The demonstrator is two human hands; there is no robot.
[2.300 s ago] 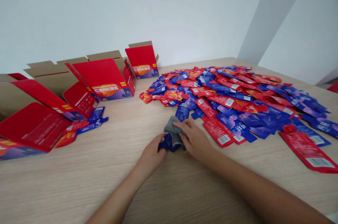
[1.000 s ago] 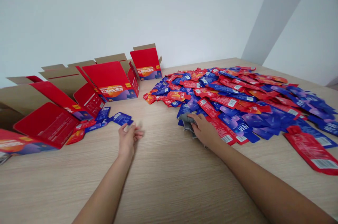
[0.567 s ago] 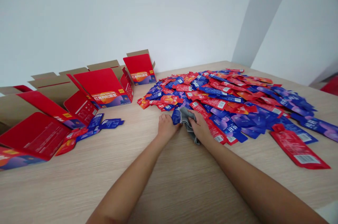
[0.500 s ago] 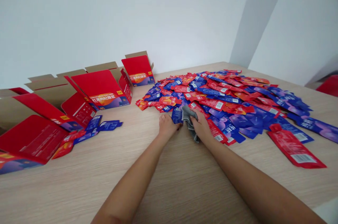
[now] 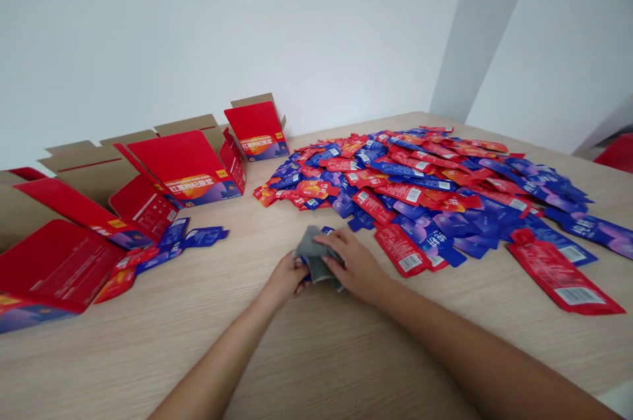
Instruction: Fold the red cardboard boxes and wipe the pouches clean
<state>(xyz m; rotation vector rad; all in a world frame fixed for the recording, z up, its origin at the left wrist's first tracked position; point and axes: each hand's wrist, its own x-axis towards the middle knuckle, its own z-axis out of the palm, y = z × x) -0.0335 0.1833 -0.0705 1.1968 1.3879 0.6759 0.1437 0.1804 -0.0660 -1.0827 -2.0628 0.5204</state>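
Observation:
Low over the wooden table, my left hand (image 5: 287,277) is closed on a blue pouch (image 5: 327,231), of which only small bits show. A grey cloth (image 5: 316,255) covers most of that pouch. My right hand (image 5: 352,262) grips the cloth and presses it against the pouch from the right. Just beyond and to the right of both hands spreads a large heap of red and blue pouches (image 5: 435,173). The nearest one to my right hand is a red pouch (image 5: 401,248) with a barcode, lying flat.
Several open red cartons with raised flaps stand along the left, among them a front-facing carton (image 5: 182,166) and a smaller carton (image 5: 257,130) farther back. A few blue pouches (image 5: 202,236) and red pouches lie beside them. One red pouch (image 5: 564,275) lies apart at right.
Both hands have drawn back from the edge of the heap, toward me and slightly left, bringing the blue pouch along. The cloth now lies over the pouch.

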